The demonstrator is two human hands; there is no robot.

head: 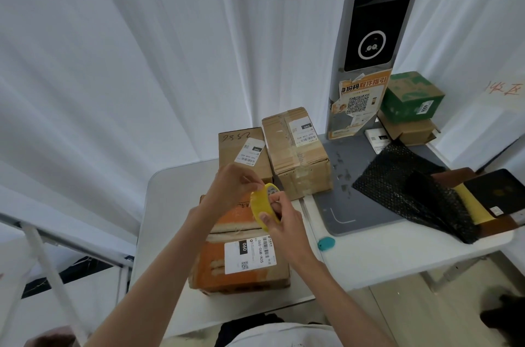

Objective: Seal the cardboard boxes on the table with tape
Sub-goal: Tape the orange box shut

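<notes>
A yellow tape roll point(262, 204) is held up above an orange printed cardboard box point(235, 261) with a white shipping label. My right hand point(284, 221) grips the roll, fingers through its core and thumb on the rim. My left hand point(233, 184) pinches at the roll's upper edge. Two brown boxes stand behind: a small one marked in pen point(243, 153) and a larger taped one point(298, 150) to its right. All sit on a white table point(170, 204).
A grey scanner pad point(355, 198) with a tall kiosk post point(366, 34) lies to the right. Black bubble wrap point(403, 187), dark flat packages point(497, 190), a green box point(412, 96) on a brown one, and a teal object point(326, 243) are nearby. White curtains hang behind.
</notes>
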